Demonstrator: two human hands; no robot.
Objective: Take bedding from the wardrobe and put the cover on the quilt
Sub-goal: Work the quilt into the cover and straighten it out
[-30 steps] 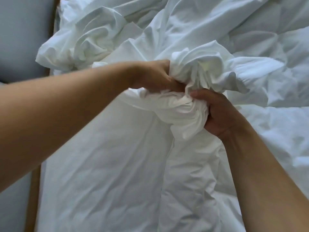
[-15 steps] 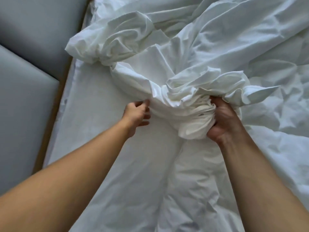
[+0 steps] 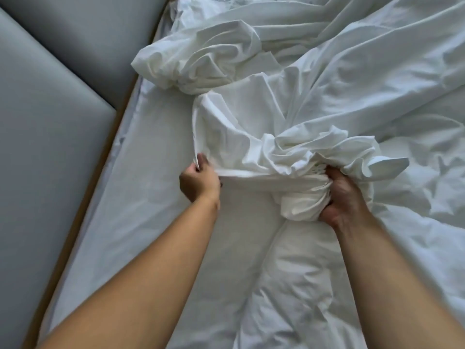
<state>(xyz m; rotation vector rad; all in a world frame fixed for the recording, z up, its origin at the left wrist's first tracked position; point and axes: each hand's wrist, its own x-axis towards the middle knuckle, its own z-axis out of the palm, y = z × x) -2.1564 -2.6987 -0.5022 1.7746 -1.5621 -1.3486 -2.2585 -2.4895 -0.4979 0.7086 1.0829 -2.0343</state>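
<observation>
Clutching rumpled white cover (image 3: 251, 137), left hand (image 3: 198, 182) and right hand (image 3: 339, 195)

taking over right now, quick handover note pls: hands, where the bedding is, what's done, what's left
Left hand: pinches an edge of the white cover; that edge runs taut across to the other hand.
Right hand: grips a tight bunch of the same fabric; whether a quilt corner is inside it cannot be seen.
Quilt: puffy white layer on the bed, to the right, partly under the cover.
Done: bedding is out on the bed, cover gathered up.
Left: the cover is crumpled and not spread over the quilt; it probably needs working along and smoothing.
</observation>
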